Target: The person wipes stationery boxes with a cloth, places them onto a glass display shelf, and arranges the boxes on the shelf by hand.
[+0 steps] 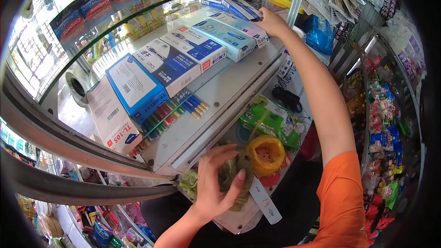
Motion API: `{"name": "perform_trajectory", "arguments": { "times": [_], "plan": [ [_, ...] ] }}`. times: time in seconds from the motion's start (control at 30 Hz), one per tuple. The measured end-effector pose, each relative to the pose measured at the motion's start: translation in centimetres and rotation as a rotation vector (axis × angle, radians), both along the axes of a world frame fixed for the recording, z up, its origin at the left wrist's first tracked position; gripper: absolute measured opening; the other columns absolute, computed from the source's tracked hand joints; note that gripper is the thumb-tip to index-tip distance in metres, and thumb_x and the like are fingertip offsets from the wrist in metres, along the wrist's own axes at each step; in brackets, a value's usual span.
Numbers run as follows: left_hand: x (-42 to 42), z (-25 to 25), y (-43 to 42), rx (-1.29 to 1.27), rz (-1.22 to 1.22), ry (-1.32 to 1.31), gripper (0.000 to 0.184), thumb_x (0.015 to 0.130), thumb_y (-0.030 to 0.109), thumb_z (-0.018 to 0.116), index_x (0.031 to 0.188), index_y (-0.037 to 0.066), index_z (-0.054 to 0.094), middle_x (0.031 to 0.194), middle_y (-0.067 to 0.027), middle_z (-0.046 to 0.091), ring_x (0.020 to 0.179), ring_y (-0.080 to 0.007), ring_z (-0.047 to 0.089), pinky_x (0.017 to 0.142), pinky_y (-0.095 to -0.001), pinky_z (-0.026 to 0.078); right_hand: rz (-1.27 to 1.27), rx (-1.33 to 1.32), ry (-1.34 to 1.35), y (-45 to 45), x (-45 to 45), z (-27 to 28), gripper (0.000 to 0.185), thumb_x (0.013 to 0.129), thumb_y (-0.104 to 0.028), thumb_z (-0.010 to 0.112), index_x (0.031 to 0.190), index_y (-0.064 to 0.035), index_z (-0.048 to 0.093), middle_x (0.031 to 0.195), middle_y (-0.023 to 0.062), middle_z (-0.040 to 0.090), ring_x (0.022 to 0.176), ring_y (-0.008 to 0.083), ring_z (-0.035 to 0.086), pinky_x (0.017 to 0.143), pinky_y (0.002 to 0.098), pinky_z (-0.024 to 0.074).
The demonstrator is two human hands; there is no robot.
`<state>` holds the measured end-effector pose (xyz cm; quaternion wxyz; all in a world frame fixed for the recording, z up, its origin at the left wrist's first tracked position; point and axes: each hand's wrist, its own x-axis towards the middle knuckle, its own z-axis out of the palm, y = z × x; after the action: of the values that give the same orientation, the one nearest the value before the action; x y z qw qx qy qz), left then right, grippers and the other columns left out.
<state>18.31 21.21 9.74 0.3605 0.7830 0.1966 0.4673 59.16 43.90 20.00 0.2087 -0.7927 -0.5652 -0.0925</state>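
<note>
My left hand (215,181) is low in the middle of the view, fingers curled around a crumpled dark green cloth (240,174). My right hand (273,22) reaches to the far end of the glass case's shelf. Its fingers close on the end of a blue-and-white box (242,8), partly hiding it. Just in front of that hand lies a light box marked TL-079 (243,27). Beside the cloth are an open yellow plastic bag (266,155) and a narrow white box (265,202).
Along the shelf stand a light blue box (225,39), white-and-blue boxes (167,59), a blue box (137,85) and a TL-105 box (111,115). Several pencils (195,105) lie below them. A glass edge (138,14) and metal frame enclose the left side. Green packets (266,117) sit lower down.
</note>
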Motion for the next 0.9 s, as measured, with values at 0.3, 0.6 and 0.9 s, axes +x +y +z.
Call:
{"name": "perform_trajectory", "arguments": {
  "times": [0.3, 0.6, 0.9],
  "plan": [
    [0.0, 0.1, -0.2, 0.012, 0.016, 0.004, 0.042, 0.085, 0.009, 0.069, 0.123, 0.001, 0.054, 0.127, -0.0196, 0.059, 0.113, -0.0347, 0.055, 0.099, -0.0412, 0.040, -0.006, 0.420, 0.023, -3.0, -0.4, 2.3, 0.095, 0.067, -0.054, 0.082, 0.142, -0.0041, 0.050, 0.119, 0.0206, 0.068, 0.109, 0.0323, 0.067, 0.096, 0.0382, 0.0515],
    [0.1, 0.4, -0.9, 0.024, 0.034, -0.001, 0.035, 0.088, 0.008, 0.063, 0.120, 0.000, 0.054, 0.125, -0.0200, 0.059, 0.116, -0.0327, 0.057, 0.102, -0.0408, 0.041, 0.173, 0.478, 0.082, -11.1, -0.2, 7.4, 0.090, 0.070, -0.038, 0.087, 0.144, -0.0056, 0.046, 0.101, 0.0145, 0.072, 0.092, 0.0220, 0.069, 0.082, 0.0336, 0.0536],
    [0.3, -0.1, -1.1, -0.035, 0.029, -0.065, 0.031, 0.091, 0.009, 0.063, 0.120, 0.002, 0.057, 0.126, -0.0181, 0.059, 0.113, -0.0332, 0.056, 0.097, -0.0395, 0.043, 0.313, 0.369, 0.190, -21.8, 0.1, 11.5, 0.097, 0.072, -0.038, 0.087, 0.151, -0.0127, 0.038, 0.123, 0.0219, 0.058, 0.112, 0.0295, 0.061, 0.092, 0.0386, 0.0497]
  ]
}}
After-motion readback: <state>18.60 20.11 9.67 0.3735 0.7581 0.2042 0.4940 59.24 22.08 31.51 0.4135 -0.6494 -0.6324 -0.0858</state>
